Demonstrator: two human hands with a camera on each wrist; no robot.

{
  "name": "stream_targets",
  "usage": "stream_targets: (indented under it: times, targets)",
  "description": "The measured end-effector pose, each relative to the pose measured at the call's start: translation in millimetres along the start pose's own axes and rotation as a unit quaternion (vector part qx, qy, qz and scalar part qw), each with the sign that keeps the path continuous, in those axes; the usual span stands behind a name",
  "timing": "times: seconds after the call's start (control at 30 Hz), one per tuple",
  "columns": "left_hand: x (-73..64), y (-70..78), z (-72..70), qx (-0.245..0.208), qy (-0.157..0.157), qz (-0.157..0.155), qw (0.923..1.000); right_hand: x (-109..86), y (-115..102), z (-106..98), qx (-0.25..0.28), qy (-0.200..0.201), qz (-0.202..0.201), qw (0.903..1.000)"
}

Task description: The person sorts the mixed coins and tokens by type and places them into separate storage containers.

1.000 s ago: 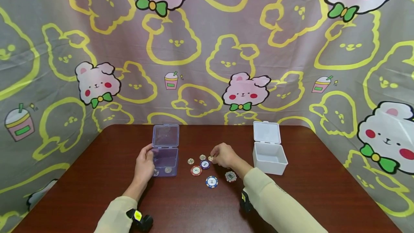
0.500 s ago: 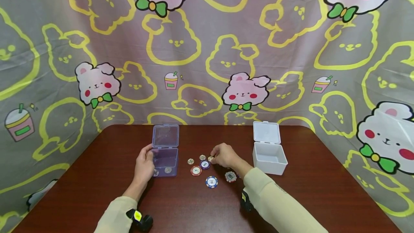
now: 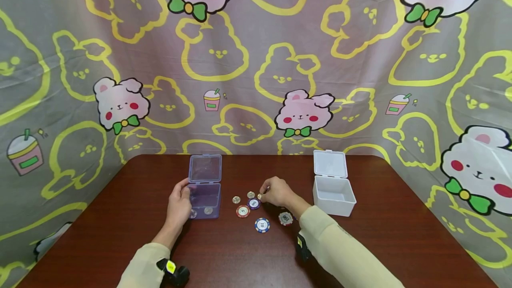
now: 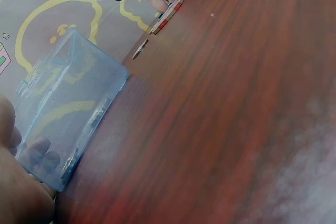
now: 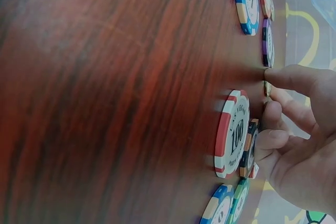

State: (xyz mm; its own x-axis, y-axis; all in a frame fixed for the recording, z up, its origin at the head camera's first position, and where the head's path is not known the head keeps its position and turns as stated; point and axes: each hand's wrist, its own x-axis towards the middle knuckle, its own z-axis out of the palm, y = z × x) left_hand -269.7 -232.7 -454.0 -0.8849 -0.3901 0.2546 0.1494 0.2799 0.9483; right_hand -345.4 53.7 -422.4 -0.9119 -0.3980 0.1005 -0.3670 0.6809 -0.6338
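Note:
My left hand [image 3: 178, 206] grips the left side of a clear bluish plastic box [image 3: 214, 216], whose lid stands raised. Two coins [image 3: 208, 210] lie in its bottom; in the left wrist view, fingers show through the clear wall. At the table's middle my right hand [image 3: 277, 191] pinches a small gold coin [image 5: 267, 88] between thumb and fingertips, low at the tabletop. Two more gold coins [image 3: 250, 194] lie to its left. Close by are a purple poker chip [image 3: 254, 203], a red one [image 3: 242, 211] and a blue one [image 3: 262, 225].
A white box [image 3: 334, 203] with its lid up stands on the right of the brown table [image 3: 224, 257]. Beneath the right wrist lies a grey-black chip [image 3: 286, 218]. The right wrist view shows a red-and-white 100 chip [image 5: 232, 134] and several others. A patterned curtain [image 3: 256, 79] hangs behind.
The fingertips of my right hand have shifted very slightly left, and less of the gold coin shows. My left hand and both boxes stay in place.

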Motion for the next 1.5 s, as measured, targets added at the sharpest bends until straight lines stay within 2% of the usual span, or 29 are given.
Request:
stream_targets:
  times: [0.47,0.73,0.93,1.5]
  targets:
    - [1.5,0.4,0.8,0.000,-0.001,-0.006,1.0000,0.2,0,2,0.001,0.008,0.006,0.9999]
    - [0.7,0.4,0.8,0.001,0.006,0.002,1.0000,-3.5,1,3,-0.008,0.029,-0.004,0.9995]
    - [0.8,1.6,1.1,-0.001,0.004,-0.005,1.0000,-6.6,1,4,-0.014,0.042,-0.005,0.9990]
    - [-1.3,-0.6,0.1,0.001,0.000,-0.008,1.0000,-19.3,5,7,0.019,0.073,-0.036,0.9965]
